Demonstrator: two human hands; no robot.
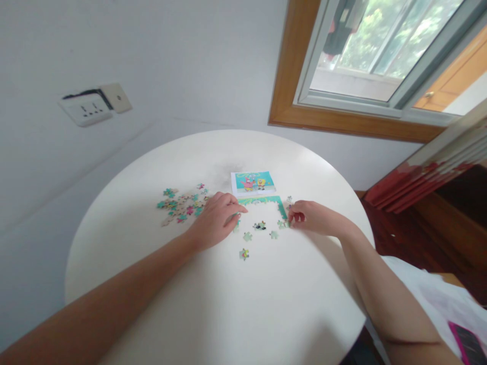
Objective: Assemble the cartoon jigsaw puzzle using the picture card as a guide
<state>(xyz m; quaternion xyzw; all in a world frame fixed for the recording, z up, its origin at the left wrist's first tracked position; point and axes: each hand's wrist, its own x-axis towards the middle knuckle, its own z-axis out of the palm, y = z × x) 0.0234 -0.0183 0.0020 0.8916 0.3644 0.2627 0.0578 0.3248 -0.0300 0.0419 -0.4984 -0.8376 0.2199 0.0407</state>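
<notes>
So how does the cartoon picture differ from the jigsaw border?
The cartoon picture is whole; the jigsaw border is incomplete, mostly enclosing bare table. The picture shows pink and yellow figures; the border shows neither. The picture lies farther away; the border sits nearer. Both share teal-green colouring.

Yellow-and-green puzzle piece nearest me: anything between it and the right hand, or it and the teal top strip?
Yes, both: a pale-green loose piece lies between the right hand and the yellow-and-green piece; another pale-green piece lies towards the teal strip.

2 hands [218,218], 1 picture card [254,183]
</notes>
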